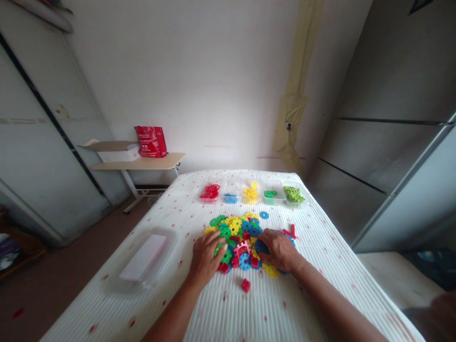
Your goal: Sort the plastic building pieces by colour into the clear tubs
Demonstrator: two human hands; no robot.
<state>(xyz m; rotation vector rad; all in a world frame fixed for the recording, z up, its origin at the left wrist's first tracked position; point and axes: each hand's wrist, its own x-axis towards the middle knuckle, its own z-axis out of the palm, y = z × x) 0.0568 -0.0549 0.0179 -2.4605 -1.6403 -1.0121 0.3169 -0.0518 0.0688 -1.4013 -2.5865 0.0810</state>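
Observation:
A heap of plastic building pieces lies mid-table, with yellow discs (pixel 234 225), green discs (pixel 224 231) and blue discs (pixel 245 261), all notched like flowers. Mixed in are red blocks (pixel 224 268) and a pink notched piece (pixel 242 248). My left hand (pixel 205 255) rests at the heap's left side, fingers apart over green discs. On the right side, my right hand (pixel 280 249) has its fingers curled round a dark blue notched disc (pixel 261 246), partly hidden by the hand. One red block (pixel 245 285) lies apart, in front of the heap.
Behind the heap stands a row of clear tubs, holding red pieces (pixel 210 191), blue pieces (pixel 231 198), yellow pieces (pixel 250 194), green pieces (pixel 270 194) and light green pieces (pixel 294 194). A clear lid or tray (pixel 124 285) with a pale slab lies left. Cabinets flank the table.

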